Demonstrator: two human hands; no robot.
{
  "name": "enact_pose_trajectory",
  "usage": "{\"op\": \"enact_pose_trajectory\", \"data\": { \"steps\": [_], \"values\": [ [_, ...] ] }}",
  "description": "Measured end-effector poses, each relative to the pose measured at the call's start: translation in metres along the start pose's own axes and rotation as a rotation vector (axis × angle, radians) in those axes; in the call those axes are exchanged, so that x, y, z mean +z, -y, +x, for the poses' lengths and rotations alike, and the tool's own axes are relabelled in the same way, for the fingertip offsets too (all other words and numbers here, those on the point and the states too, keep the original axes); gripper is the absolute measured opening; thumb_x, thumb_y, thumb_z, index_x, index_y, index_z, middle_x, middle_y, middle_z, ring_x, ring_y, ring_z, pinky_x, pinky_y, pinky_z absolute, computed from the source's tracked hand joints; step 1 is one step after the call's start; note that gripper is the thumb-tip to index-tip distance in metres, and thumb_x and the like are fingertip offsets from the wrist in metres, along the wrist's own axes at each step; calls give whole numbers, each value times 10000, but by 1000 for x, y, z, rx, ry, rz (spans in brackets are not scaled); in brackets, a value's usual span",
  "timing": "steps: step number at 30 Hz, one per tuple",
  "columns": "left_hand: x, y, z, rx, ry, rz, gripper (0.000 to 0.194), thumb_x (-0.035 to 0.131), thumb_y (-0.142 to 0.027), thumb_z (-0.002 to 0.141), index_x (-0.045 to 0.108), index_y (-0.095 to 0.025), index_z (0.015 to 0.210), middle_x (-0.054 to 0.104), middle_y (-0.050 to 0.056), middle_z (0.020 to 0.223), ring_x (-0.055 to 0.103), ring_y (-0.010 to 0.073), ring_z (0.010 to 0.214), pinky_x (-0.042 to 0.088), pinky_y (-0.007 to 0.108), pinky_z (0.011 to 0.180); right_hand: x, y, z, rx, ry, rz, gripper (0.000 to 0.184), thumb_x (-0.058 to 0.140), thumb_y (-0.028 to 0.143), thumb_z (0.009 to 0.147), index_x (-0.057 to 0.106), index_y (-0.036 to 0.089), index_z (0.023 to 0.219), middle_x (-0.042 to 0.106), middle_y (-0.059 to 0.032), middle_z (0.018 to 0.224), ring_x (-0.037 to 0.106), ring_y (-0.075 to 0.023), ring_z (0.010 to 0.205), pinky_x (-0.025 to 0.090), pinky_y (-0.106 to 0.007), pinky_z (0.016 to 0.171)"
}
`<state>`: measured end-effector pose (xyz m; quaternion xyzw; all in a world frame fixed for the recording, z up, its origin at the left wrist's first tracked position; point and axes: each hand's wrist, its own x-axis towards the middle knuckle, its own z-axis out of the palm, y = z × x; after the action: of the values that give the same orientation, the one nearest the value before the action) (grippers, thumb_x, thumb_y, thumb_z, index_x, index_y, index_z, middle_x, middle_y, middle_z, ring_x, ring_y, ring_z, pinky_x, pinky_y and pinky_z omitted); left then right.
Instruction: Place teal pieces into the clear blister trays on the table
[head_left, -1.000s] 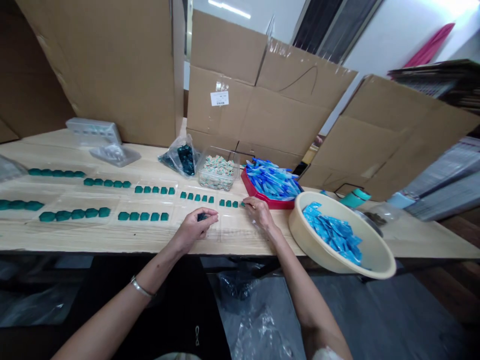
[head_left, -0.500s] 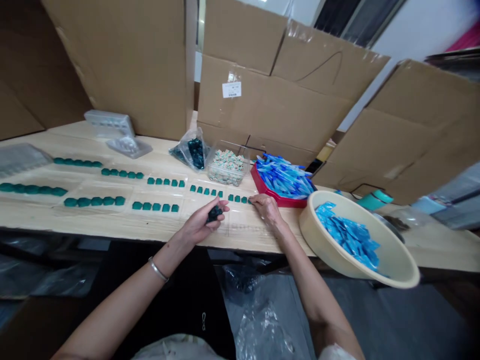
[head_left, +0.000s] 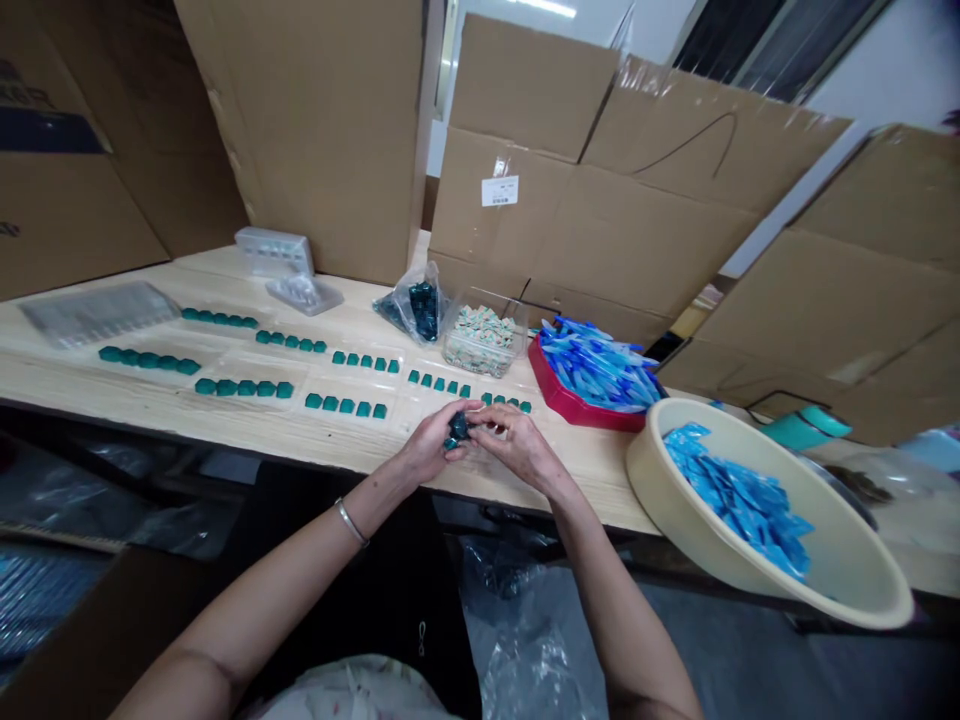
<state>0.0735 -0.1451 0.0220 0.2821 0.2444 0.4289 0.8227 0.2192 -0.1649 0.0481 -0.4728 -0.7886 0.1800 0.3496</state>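
Observation:
My left hand (head_left: 433,446) is cupped round a small handful of dark green, glossy pieces (head_left: 456,426). My right hand (head_left: 519,446) meets it, thumb and fingertips pinched at the edge of the handful; whatever lies between those fingertips is too small to make out. Behind the hands, a short row of green pieces (head_left: 507,403) sits in a clear tray, partly covered by the right fingers. Further rows of matching green pieces (head_left: 346,405) lie in shallow clear trays to the left, in a front line and a back line.
Behind the trays stand a bag of dark green pieces (head_left: 421,308), a clear box of small pale pieces (head_left: 484,338) and a red tray (head_left: 574,408) of blue pen-like items. A cream basin (head_left: 862,560) with blue packets overhangs the table's front edge at right. Cardboard (head_left: 540,210) walls the back.
My right hand has left the right end of the back row and come to the handful in my left hand. The camera view has turned a little to the left.

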Motion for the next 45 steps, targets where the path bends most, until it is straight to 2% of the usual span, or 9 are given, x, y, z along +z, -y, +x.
{"op": "enact_pose_trajectory", "data": {
  "steps": [7,12,17,21,23,26,29,40,45],
  "values": [
    [-2,-1,1,-5,36,20,262,519,-322,814,614,-92,896,617,97,834,579,102,547,165,141,296,3,-9,-3,191,-137,273,135,606,309,773,644,179,775,668,-34,777,606,-156,700,468,-267,651],
    [-4,0,3,4,36,53,262,581,-331,782,608,-92,886,576,66,805,471,37,484,168,124,306,1,-12,-3,221,-262,302,161,600,335,779,631,179,807,634,-28,750,577,-134,611,470,-253,581],
    [-3,1,-2,114,96,286,328,637,-399,731,595,-116,892,567,43,837,368,1,452,141,127,333,-1,-10,-5,96,-305,203,128,596,306,786,645,193,821,620,-42,826,596,-154,744,491,-269,660],
    [-3,5,-1,195,-6,454,390,658,-403,708,579,-145,989,551,-13,736,276,-8,388,160,156,346,5,-11,-7,206,-341,402,194,658,310,724,636,193,878,640,-50,897,619,-162,787,517,-303,734],
    [-4,7,2,278,-55,553,382,656,-397,711,579,-147,989,563,-15,732,348,10,415,248,163,381,10,-12,-8,273,-370,525,238,691,312,686,629,190,881,656,-49,893,631,-171,803,520,-323,771],
    [-8,9,9,457,-81,746,307,649,-369,718,608,-144,922,624,32,844,555,93,674,428,205,604,13,-12,-11,301,-400,599,242,702,297,670,627,190,873,669,-45,880,640,-173,805,518,-333,789],
    [-11,8,12,557,-82,903,224,612,-341,750,618,-152,870,648,48,888,587,153,859,442,265,786,14,-11,-13,264,-375,555,217,677,266,697,634,199,899,668,-43,933,637,-161,813,508,-328,814],
    [-12,3,9,780,-43,1263,181,557,-289,808,616,-177,937,679,48,905,629,165,845,469,285,812,16,-5,-15,266,-423,602,228,671,248,705,613,188,918,661,-61,975,625,-164,882,497,-336,863],
    [-10,3,7,766,-82,1266,171,548,-271,814,620,-179,938,681,63,941,632,179,870,472,294,824,19,-5,-15,255,-442,589,253,664,244,696,604,182,934,650,-69,983,630,-176,881,510,-351,855]
  ]
}}
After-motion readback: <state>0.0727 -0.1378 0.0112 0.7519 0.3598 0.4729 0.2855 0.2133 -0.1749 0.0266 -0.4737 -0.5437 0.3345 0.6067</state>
